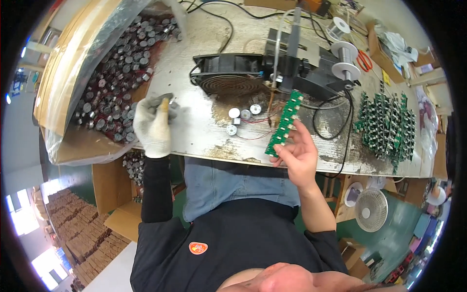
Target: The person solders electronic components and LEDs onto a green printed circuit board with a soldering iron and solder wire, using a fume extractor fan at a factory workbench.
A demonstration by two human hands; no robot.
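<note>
In my right hand is a long green circuit board strip, pinched near its lower end between thumb and fingers, tilted with its top to the right. The top of the strip is close to the soldering machine's tip. My left hand, in a white glove with grey fingertips, is closed at the table's left, beside a box full of small motors. Something small and greyish shows at its fingertips, too unclear to name. Between my hands lie several loose small round motors with thin red wires.
A black square fan stands behind the motors, next to the black soldering machine with its hanging cables. Wire spools and red-handled scissors are at the back right. Many green board strips are piled at the right.
</note>
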